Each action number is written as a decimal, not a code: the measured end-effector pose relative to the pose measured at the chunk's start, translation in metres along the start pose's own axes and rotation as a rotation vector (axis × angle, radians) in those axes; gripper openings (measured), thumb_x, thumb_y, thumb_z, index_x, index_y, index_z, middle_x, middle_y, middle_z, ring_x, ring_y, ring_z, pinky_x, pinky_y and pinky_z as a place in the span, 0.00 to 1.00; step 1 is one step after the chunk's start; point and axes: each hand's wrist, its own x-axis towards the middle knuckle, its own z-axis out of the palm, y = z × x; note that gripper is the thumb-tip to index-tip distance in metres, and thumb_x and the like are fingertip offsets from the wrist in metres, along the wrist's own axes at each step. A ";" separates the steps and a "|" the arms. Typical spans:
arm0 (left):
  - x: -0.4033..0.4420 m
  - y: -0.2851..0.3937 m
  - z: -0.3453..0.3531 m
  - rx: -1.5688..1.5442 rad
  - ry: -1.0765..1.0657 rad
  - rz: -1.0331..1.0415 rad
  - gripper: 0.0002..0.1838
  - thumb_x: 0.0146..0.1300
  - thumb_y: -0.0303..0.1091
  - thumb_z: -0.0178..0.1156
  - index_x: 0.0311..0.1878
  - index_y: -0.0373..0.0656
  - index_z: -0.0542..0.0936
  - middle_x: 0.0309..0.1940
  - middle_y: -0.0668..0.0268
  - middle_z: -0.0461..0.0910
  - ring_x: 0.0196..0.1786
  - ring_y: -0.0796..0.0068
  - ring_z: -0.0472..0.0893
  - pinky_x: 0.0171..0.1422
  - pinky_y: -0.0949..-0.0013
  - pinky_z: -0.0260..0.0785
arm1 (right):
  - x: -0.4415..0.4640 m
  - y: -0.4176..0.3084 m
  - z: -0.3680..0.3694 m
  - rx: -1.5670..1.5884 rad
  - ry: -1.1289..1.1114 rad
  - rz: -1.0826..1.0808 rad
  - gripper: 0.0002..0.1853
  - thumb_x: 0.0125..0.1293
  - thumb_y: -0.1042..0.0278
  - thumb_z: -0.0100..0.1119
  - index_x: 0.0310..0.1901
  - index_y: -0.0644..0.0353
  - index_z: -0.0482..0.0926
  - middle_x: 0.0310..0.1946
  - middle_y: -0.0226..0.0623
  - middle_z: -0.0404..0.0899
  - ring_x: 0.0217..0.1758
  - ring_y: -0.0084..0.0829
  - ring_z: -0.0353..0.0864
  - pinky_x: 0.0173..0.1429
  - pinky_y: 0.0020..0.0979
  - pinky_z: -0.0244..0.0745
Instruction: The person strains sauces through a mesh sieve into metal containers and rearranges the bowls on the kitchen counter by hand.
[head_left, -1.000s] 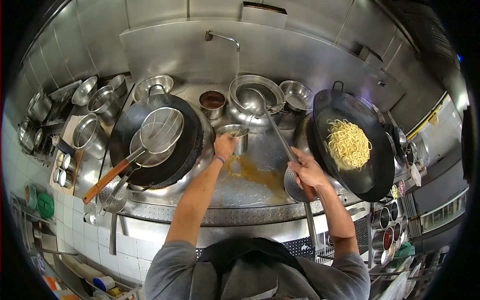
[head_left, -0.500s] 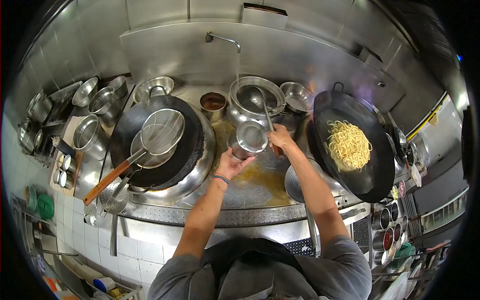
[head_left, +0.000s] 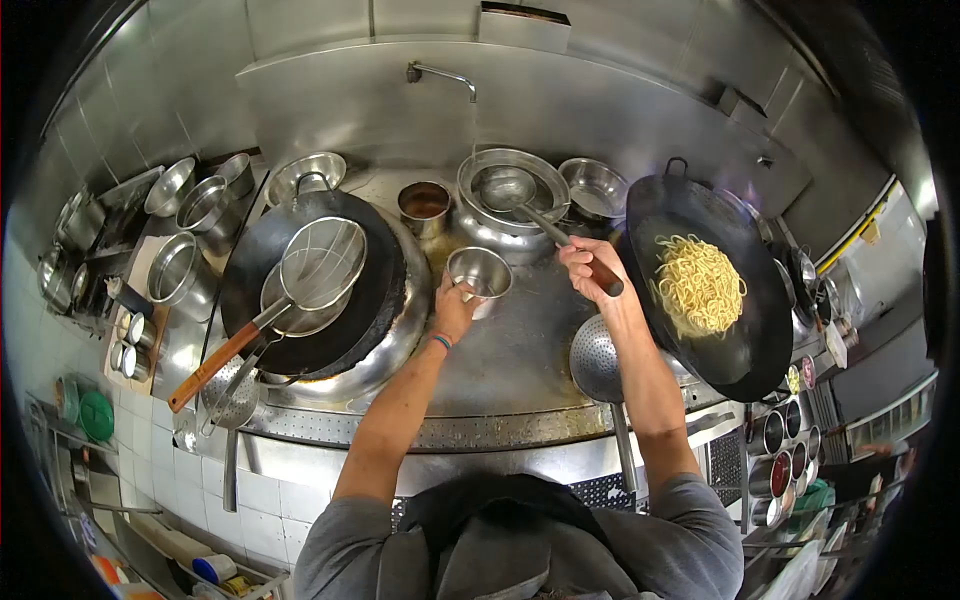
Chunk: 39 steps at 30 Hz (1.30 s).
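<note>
My left hand [head_left: 456, 308] is wrapped round the side of a small steel pot [head_left: 481, 268], whose mouth faces up over the counter. In my right hand [head_left: 596, 265] is the handle of a ladle [head_left: 545, 224]. The ladle's bowl lies inside the rim of a large steel basin [head_left: 512, 238] below the tap [head_left: 445, 78], from which a thin stream of water seems to fall. To the right of my right hand, a black wok [head_left: 765, 335] sits tilted with a heap of yellow noodles [head_left: 700, 285] in it.
At left, a second wok [head_left: 245, 245] carries wire strainers [head_left: 325, 260] with a wooden handle jutting forward. A perforated skimmer [head_left: 597, 362] lies by my right forearm. Behind stand a pot of brown liquid [head_left: 425, 205] and a steel bowl [head_left: 594, 188]. Sauce containers [head_left: 772, 475] line the right.
The small pot has turned so its open mouth shows. My right hand has moved right, and the ladle's bowl has shifted left in the basin. The yellowish liquid on the counter has largely gone.
</note>
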 end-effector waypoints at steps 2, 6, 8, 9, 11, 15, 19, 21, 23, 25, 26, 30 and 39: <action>0.003 -0.006 0.000 0.003 -0.042 0.016 0.14 0.49 0.32 0.75 0.34 0.36 0.82 0.65 0.35 0.65 0.62 0.41 0.73 0.67 0.57 0.67 | -0.017 0.003 0.001 0.051 -0.045 0.057 0.11 0.76 0.67 0.43 0.36 0.64 0.64 0.23 0.29 0.66 0.14 0.16 0.66 0.14 0.21 0.60; 0.016 -0.007 -0.002 0.009 -0.120 -0.027 0.13 0.50 0.31 0.74 0.38 0.36 0.84 0.71 0.32 0.56 0.65 0.39 0.71 0.70 0.57 0.65 | -0.053 0.020 -0.003 -0.002 -0.055 0.041 0.09 0.76 0.67 0.44 0.36 0.62 0.64 0.23 0.29 0.66 0.14 0.16 0.65 0.13 0.21 0.59; 0.021 -0.006 -0.002 0.044 -0.102 -0.011 0.13 0.51 0.31 0.74 0.38 0.37 0.84 0.71 0.32 0.57 0.64 0.39 0.72 0.70 0.57 0.66 | -0.070 0.029 -0.005 -0.144 0.000 0.035 0.08 0.75 0.67 0.45 0.37 0.59 0.64 0.24 0.28 0.67 0.14 0.15 0.65 0.13 0.21 0.59; 0.024 -0.006 -0.001 0.032 -0.109 -0.025 0.13 0.50 0.31 0.74 0.38 0.38 0.84 0.71 0.32 0.56 0.65 0.39 0.72 0.70 0.57 0.66 | -0.079 0.035 -0.005 -0.214 0.026 0.030 0.07 0.75 0.68 0.45 0.37 0.58 0.65 0.25 0.28 0.68 0.15 0.15 0.64 0.13 0.21 0.58; 0.028 -0.007 0.001 0.005 -0.126 -0.049 0.14 0.50 0.32 0.75 0.38 0.39 0.84 0.71 0.31 0.56 0.65 0.39 0.71 0.70 0.58 0.66 | -0.095 0.051 -0.003 -0.372 0.072 -0.047 0.04 0.72 0.70 0.51 0.43 0.52 0.66 0.28 0.28 0.70 0.17 0.13 0.64 0.13 0.20 0.56; 0.033 -0.006 0.008 0.022 -0.121 -0.099 0.13 0.49 0.33 0.75 0.38 0.41 0.85 0.69 0.28 0.57 0.66 0.38 0.71 0.70 0.59 0.66 | -0.122 0.076 -0.014 -0.624 0.122 -0.086 0.21 0.70 0.73 0.54 0.63 0.59 0.65 0.29 0.31 0.72 0.16 0.18 0.67 0.14 0.24 0.59; 0.024 -0.011 0.003 0.052 -0.095 -0.021 0.14 0.48 0.32 0.75 0.38 0.42 0.85 0.64 0.30 0.63 0.62 0.40 0.74 0.66 0.58 0.68 | -0.153 0.109 -0.030 -1.003 0.217 -0.216 0.32 0.69 0.75 0.55 0.73 0.63 0.57 0.28 0.31 0.72 0.17 0.22 0.70 0.15 0.26 0.63; 0.016 -0.007 0.001 0.092 -0.032 0.057 0.14 0.47 0.31 0.75 0.38 0.39 0.84 0.56 0.38 0.74 0.56 0.42 0.78 0.60 0.57 0.72 | -0.170 0.124 -0.044 -1.188 0.230 -0.316 0.33 0.67 0.75 0.56 0.73 0.65 0.59 0.29 0.35 0.77 0.19 0.23 0.73 0.22 0.26 0.68; 0.006 -0.002 -0.002 0.075 -0.001 0.029 0.14 0.48 0.32 0.75 0.37 0.38 0.85 0.47 0.44 0.79 0.49 0.47 0.80 0.54 0.58 0.73 | -0.182 0.145 -0.064 -1.274 0.251 -0.483 0.32 0.67 0.74 0.57 0.72 0.66 0.61 0.30 0.37 0.79 0.22 0.24 0.75 0.26 0.26 0.70; -0.004 -0.001 -0.004 0.042 -0.004 -0.033 0.14 0.49 0.33 0.76 0.37 0.38 0.85 0.43 0.47 0.80 0.46 0.50 0.81 0.51 0.58 0.73 | -0.191 0.162 -0.084 -1.459 0.400 -0.557 0.33 0.63 0.75 0.59 0.70 0.68 0.63 0.37 0.53 0.83 0.30 0.36 0.83 0.37 0.31 0.76; -0.008 0.004 -0.007 0.047 0.027 0.009 0.15 0.50 0.36 0.76 0.36 0.38 0.85 0.37 0.52 0.80 0.39 0.54 0.81 0.46 0.59 0.73 | -0.194 0.171 -0.092 -1.518 0.443 -0.637 0.33 0.62 0.75 0.59 0.70 0.68 0.63 0.39 0.57 0.83 0.32 0.40 0.84 0.40 0.33 0.77; -0.020 0.013 -0.015 0.017 -0.024 -0.188 0.16 0.52 0.40 0.75 0.36 0.37 0.84 0.38 0.52 0.82 0.39 0.56 0.81 0.45 0.59 0.73 | -0.192 0.198 -0.120 -1.625 0.607 -0.709 0.34 0.61 0.76 0.60 0.70 0.67 0.63 0.45 0.66 0.80 0.45 0.52 0.85 0.50 0.39 0.76; -0.033 0.029 -0.033 -0.802 -0.164 -0.839 0.29 0.66 0.57 0.63 0.49 0.37 0.75 0.38 0.61 0.78 0.42 0.66 0.80 0.51 0.60 0.77 | -0.135 0.236 -0.234 -1.955 0.754 -0.637 0.38 0.60 0.74 0.58 0.73 0.61 0.57 0.40 0.62 0.80 0.41 0.61 0.81 0.50 0.55 0.76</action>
